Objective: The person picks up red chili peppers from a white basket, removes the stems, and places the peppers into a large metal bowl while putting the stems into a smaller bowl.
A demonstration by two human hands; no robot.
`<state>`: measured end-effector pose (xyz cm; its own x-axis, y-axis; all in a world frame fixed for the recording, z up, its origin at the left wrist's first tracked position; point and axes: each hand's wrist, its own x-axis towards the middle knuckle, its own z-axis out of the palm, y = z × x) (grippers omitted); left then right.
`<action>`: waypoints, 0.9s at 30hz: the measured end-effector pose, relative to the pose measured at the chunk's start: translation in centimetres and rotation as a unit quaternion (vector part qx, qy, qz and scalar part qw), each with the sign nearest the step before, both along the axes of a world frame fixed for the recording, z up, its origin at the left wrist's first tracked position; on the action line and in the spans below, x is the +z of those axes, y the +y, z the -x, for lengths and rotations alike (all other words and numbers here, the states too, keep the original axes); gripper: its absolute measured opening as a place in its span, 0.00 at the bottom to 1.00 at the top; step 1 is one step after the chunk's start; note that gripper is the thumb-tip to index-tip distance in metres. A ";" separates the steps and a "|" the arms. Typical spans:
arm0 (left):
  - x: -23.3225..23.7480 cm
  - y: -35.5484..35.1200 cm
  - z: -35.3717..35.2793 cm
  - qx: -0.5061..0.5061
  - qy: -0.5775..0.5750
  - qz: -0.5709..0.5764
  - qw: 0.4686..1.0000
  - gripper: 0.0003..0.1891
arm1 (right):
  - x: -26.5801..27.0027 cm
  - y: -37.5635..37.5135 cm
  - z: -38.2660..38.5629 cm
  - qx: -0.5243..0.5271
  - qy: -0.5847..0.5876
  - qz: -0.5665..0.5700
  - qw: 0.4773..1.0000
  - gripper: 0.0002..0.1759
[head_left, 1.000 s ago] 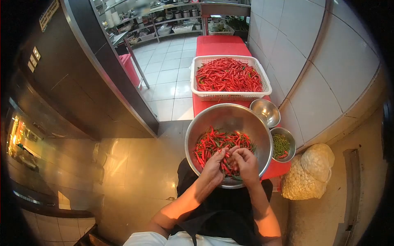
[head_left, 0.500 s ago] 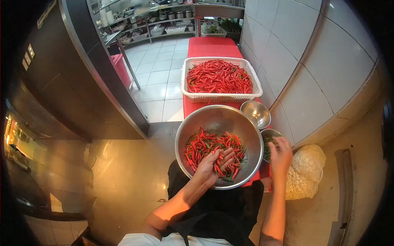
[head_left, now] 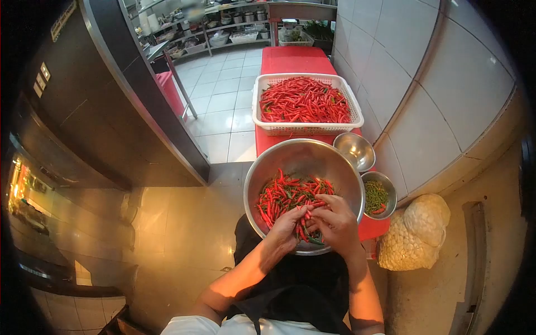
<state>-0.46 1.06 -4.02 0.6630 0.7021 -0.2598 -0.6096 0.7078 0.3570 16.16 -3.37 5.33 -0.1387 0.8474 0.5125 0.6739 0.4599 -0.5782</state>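
A large steel bowl (head_left: 301,149) sits on my lap area against the bench, holding a heap of red chili peppers (head_left: 276,195) with some green ones among them. My left hand (head_left: 285,229) is over the heap, fingers curled around a few red chilies. Close against it, my right hand (head_left: 338,223) has its fingertips pinched at a chili in the left hand. Fingers partly hide the chilies being held. Right of the big bowl, a small steel bowl (head_left: 393,192) contains green stems (head_left: 375,195) and a bit of red chili.
A white plastic basket (head_left: 357,116) full of red chilies stands behind the bowl on a red bench (head_left: 298,58). Another small steel bowl (head_left: 357,151) is beside it. A bag of pale, garlic-like pieces (head_left: 410,237) lies right. A tiled wall (head_left: 413,111) borders the right side.
My right hand has moved left from the small bowl of stems to my left hand over the big bowl. My left hand's fingers have closed more around the chilies. The view shifted slightly.
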 end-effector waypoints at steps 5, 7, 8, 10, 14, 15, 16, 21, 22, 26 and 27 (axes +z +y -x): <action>4.2 -0.3 -0.8 0.026 0.007 0.032 0.999 0.15 | 0.1 -0.6 -4.6 -0.151 0.042 -0.072 0.985 0.08; 4.3 -0.3 -0.6 0.029 -0.016 0.019 0.999 0.15 | 0.9 0.5 -7.5 -0.344 -0.046 -0.060 0.936 0.09; 4.0 -0.4 -0.5 0.033 -0.033 0.014 0.999 0.16 | 1.0 0.6 -8.3 -0.368 -0.093 -0.097 0.920 0.10; 3.9 -0.1 -0.6 0.044 -0.069 0.001 0.997 0.16 | 1.7 1.0 -9.1 -0.412 -0.185 -0.175 0.875 0.11; 3.8 0.0 -1.2 0.069 -0.067 0.005 0.995 0.16 | 1.5 -1.5 -2.4 -0.204 0.093 0.118 0.967 0.11; 3.6 0.0 -1.4 0.073 -0.070 -0.005 0.995 0.17 | 1.3 -1.9 -0.6 -0.152 0.081 0.178 0.969 0.10; 3.5 -0.1 -1.4 0.076 -0.072 -0.015 0.994 0.17 | 1.0 -1.9 0.7 -0.140 0.079 0.183 0.970 0.10; 3.4 -0.3 -0.6 0.093 -0.047 -0.011 0.994 0.15 | -1.5 -1.1 3.1 -0.115 0.120 0.171 0.971 0.08; 3.8 -0.4 -0.4 0.095 -0.033 -0.011 0.995 0.15 | -1.5 -0.9 3.3 -0.119 0.125 0.157 0.972 0.07; 3.8 -0.8 -0.7 0.112 -0.017 -0.016 0.993 0.15 | -1.7 -0.6 3.6 -0.119 0.123 0.115 0.979 0.06; 3.6 -0.8 -0.9 0.119 -0.021 -0.019 0.992 0.15 | -1.8 -0.7 3.6 -0.113 0.118 0.108 0.981 0.06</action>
